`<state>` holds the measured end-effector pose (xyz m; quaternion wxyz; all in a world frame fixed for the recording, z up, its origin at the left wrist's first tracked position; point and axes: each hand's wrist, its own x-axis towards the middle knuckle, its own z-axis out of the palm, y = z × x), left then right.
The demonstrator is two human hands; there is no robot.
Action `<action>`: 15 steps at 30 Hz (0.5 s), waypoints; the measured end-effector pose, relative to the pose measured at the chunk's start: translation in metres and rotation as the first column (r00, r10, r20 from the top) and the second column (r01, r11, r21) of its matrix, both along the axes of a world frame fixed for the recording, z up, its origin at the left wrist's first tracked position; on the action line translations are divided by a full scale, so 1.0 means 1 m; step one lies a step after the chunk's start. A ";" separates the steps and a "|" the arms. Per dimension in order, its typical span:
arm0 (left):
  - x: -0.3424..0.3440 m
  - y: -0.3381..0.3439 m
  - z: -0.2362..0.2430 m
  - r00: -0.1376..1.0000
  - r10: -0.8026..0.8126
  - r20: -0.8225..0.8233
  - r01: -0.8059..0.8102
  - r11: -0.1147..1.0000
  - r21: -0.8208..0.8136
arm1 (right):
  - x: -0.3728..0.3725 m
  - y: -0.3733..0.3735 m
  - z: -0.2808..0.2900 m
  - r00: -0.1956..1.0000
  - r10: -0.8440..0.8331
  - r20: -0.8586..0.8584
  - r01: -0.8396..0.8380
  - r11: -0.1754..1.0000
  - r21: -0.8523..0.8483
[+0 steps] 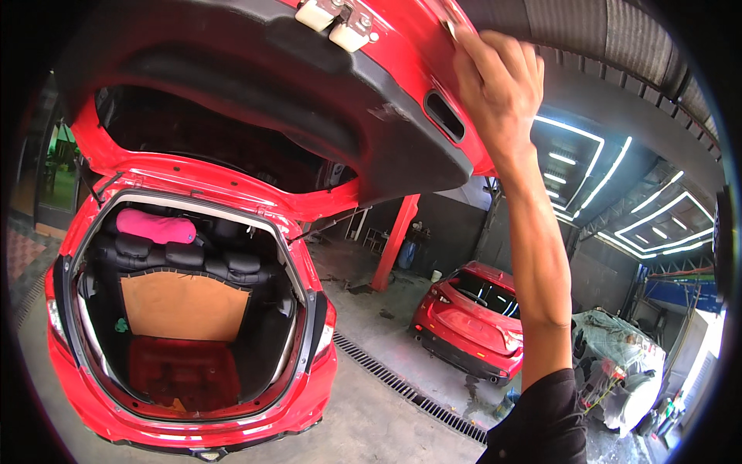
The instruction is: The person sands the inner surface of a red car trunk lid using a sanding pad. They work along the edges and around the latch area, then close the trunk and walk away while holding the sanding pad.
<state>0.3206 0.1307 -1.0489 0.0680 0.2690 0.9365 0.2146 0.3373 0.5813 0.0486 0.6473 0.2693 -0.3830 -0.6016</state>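
Note:
My right hand [506,85] is raised high against the outer edge of a red car's lifted tailgate [421,46]. Its fingers are curled together, and a small pale tip [450,29] shows at the fingertips; what it belongs to I cannot make out. Black plastic trim [309,85] lines the inside of the tailgate, with a white-capped latch [349,35] near its edge and an oval grip recess [444,116] beside my wrist. Below gapes the luggage area, holding a brown board [185,305] and a pink roll [156,226] on the rear seats. My left hand is out of view.
A second red car [471,321] is parked to the right, near a red post [396,243]. A floor drain grate [410,390] crosses the concrete between the cars. Farther right stands a vehicle under clear plastic sheeting [618,348]. Bright ceiling lights [614,178] hang overhead.

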 end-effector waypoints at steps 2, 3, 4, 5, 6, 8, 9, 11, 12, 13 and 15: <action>0.001 0.000 -0.005 1.000 -0.002 0.003 0.002 1.000 0.010 | 0.000 -0.001 -0.003 1.000 -0.007 -0.028 0.005 0.999 -0.050; 0.001 0.002 -0.007 1.000 -0.006 0.001 0.006 1.000 0.019 | -0.005 -0.007 0.004 1.000 -0.013 -0.006 0.012 1.000 -0.022; 0.006 0.007 -0.004 1.000 0.002 0.004 -0.002 1.000 0.031 | -0.016 -0.028 0.012 1.000 -0.009 0.018 0.009 1.000 0.012; 0.007 0.003 -0.003 1.000 0.002 0.006 -0.002 1.000 0.028 | -0.022 -0.038 0.016 0.999 -0.011 0.040 0.010 0.999 0.037; 0.007 0.004 -0.003 1.000 0.000 0.005 0.000 1.000 0.030 | -0.018 -0.033 0.019 0.999 -0.036 0.011 0.035 0.998 0.057; 0.009 -0.001 0.002 1.000 0.010 0.000 -0.010 0.999 0.039 | -0.008 0.006 0.014 1.000 0.000 -0.012 0.000 0.999 -0.039; 0.011 0.001 0.002 1.000 0.012 0.001 -0.012 0.999 0.048 | -0.005 0.012 0.012 1.000 0.014 -0.018 -0.015 0.997 -0.078; 0.013 0.003 0.001 1.000 0.005 0.002 -0.005 0.998 0.063 | -0.017 -0.013 0.028 1.000 0.010 0.007 -0.010 1.000 0.023; 0.013 0.002 -0.001 1.000 -0.001 0.001 0.001 0.998 0.066 | -0.021 -0.027 0.031 1.000 -0.008 0.020 0.008 1.000 0.019; 0.011 -0.008 -0.001 1.000 -0.009 -0.003 0.009 0.998 0.067 | -0.026 -0.036 0.029 0.999 -0.024 0.031 0.024 1.000 0.006; 0.010 -0.012 -0.003 1.000 -0.021 -0.009 0.022 0.997 0.078 | -0.015 -0.001 0.036 1.000 -0.012 -0.014 0.012 1.000 -0.008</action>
